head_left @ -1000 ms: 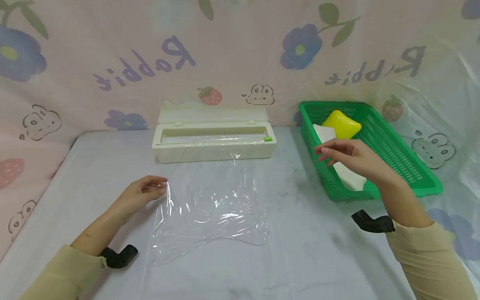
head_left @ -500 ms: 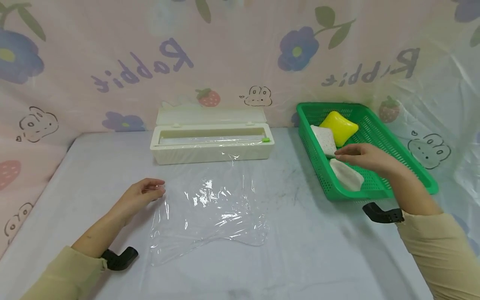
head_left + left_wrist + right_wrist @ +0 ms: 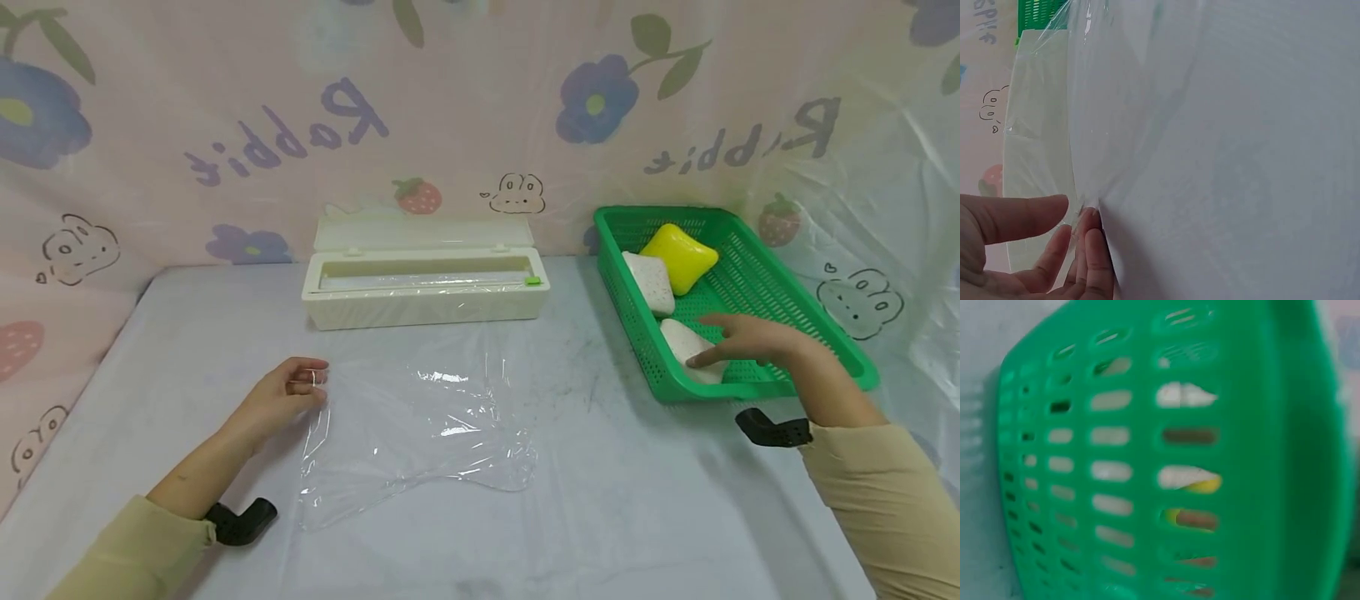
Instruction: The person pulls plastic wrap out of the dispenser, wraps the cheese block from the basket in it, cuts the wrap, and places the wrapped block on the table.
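My left hand [image 3: 273,402] is at the left edge of a clear sheet of cling film [image 3: 442,433], drawn out from a cream cling film box [image 3: 423,308] with its lid up. In the left wrist view the film [image 3: 1129,106] gathers at the fingertips, while the thumb stands apart from them. My right hand [image 3: 765,342] reaches into a green plastic basket [image 3: 641,358], thumb and fingers spread over a white, wedge-like piece [image 3: 678,340]. The right wrist view shows mostly the basket's slotted wall [image 3: 1244,456], with white, yellow and finger parts behind it.
A speckled white block [image 3: 649,283] and a glossy yellow, pillow-shaped piece [image 3: 678,258] lie further back in the basket. The box has a small green slider [image 3: 532,281] at its right end. A printed curtain [image 3: 465,108] hangs behind the white-covered table [image 3: 600,508].
My right hand has moved from above the basket's left rim into it and lowered over the nearer white piece, fingers spreading. The left hand's thumb and fingers have parted slightly.
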### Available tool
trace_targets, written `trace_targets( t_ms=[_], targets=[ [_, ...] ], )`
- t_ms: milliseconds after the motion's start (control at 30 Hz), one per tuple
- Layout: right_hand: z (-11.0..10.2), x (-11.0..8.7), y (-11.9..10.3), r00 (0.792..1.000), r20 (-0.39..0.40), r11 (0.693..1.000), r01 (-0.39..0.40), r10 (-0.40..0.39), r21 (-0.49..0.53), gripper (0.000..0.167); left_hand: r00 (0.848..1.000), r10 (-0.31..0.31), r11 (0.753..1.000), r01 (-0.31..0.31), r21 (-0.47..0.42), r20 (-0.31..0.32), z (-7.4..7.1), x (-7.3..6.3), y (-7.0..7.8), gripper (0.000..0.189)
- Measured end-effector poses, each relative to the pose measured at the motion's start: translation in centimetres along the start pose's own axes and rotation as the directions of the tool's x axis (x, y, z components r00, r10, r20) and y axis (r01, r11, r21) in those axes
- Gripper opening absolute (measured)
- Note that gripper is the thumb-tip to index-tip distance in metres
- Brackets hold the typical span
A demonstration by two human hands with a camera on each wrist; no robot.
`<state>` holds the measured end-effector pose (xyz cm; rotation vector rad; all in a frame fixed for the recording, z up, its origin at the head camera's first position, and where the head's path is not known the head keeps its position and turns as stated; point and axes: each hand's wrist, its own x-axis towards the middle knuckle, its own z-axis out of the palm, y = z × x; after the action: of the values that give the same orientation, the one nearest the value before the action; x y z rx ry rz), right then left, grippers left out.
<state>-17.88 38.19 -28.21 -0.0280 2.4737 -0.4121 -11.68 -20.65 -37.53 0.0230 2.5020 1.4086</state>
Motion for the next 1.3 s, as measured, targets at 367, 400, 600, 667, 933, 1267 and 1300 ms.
trace_targets(
  t_ms=[367,400,600,667,933,1267,1300],
  targets=[
    [0.7,-0.1,0.9,0.998,-0.013,0.994,-0.059,0.06,0.089,0.095,0.999,0.05,0.998,-0.051,-0.044,-0.021,0.2,0.0,-0.5,0.049],
    [0.7,-0.1,0.9,0.998,-0.024,0.994,-0.061,0.063,0.091,0.095,0.998,0.054,0.997,-0.055,-0.048,-0.024,0.3,0.0,-0.6,0.049],
    [0.7,-0.2,1.4,0.993,-0.108,0.996,-0.034,0.044,0.087,0.095,0.998,0.052,0.998,-0.053,-0.031,-0.032,0.5,0.0,-0.6,0.047],
    [0.5,-0.3,1.4,0.989,-0.145,0.996,-0.025,0.037,0.084,0.091,0.998,0.049,0.999,-0.049,-0.019,-0.036,0.5,0.0,-0.5,0.048],
    [-0.6,-1.6,0.6,0.958,-0.283,0.996,-0.033,0.055,0.083,0.092,0.997,0.054,0.999,-0.054,-0.004,-0.046,0.6,0.0,-0.6,0.05],
    [-1.6,-3.3,-1.4,0.844,-0.517,0.972,-0.02,0.142,0.235,0.098,0.996,0.059,0.998,-0.058,0.014,-0.064,0.8,0.0,-0.4,0.049],
    [-1.6,-3.3,-1.7,0.826,-0.545,0.97,-0.007,0.142,0.243,0.097,0.996,0.06,0.998,-0.059,0.018,-0.065,0.8,0.0,-0.4,0.049]
  ],
)
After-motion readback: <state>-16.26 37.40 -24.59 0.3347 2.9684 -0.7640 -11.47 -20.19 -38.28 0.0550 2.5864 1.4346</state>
